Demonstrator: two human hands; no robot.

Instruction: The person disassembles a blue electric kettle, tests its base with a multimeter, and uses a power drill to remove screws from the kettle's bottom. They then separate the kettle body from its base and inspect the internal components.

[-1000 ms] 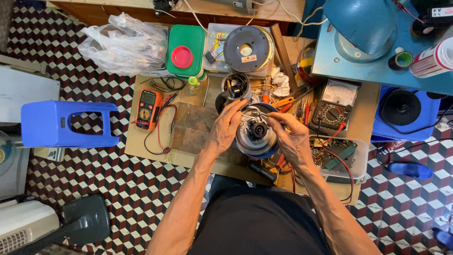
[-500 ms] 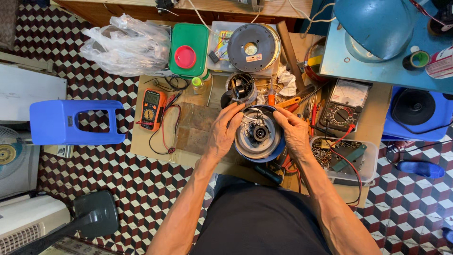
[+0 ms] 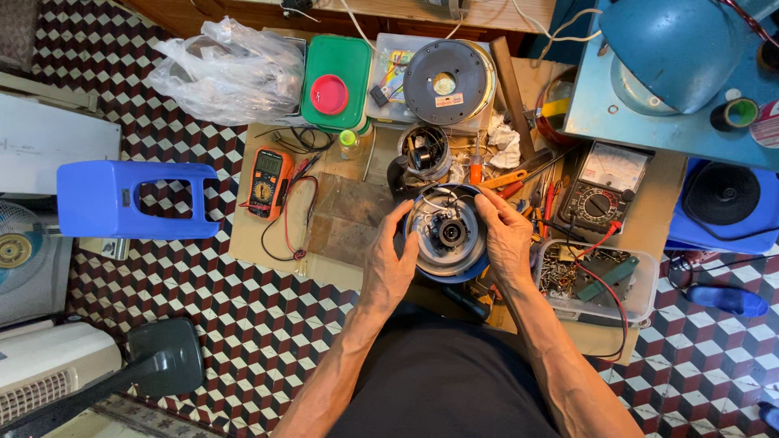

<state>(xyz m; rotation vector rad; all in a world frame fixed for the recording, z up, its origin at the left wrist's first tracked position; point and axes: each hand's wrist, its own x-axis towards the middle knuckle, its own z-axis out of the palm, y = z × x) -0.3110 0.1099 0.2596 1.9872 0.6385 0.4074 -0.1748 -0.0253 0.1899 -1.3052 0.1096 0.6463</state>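
Note:
Between both hands I hold a round fan motor housing (image 3: pixel 445 233), silver inside with a blue rim and a dark hub at its middle. My left hand (image 3: pixel 390 259) cups its left side. On its right edge rests my right hand (image 3: pixel 505 238), fingers over the rim. The housing sits above a low wooden work board (image 3: pixel 337 219). Just beyond it stands a smaller motor part with copper windings (image 3: pixel 423 152).
An orange multimeter (image 3: pixel 264 182) with red and black leads lies left. An analog meter (image 3: pixel 598 193), screwdrivers (image 3: pixel 519 180) and a clear box of screws (image 3: pixel 600 280) are right. Beyond are a green box (image 3: pixel 336 71), a round grey disc (image 3: pixel 446 81), a plastic bag (image 3: pixel 230 69). A blue stool (image 3: pixel 134 200) stands left.
The housing has turned in my hands so its open silver inside faces up. My fingers shifted round the rim. The view moved slightly.

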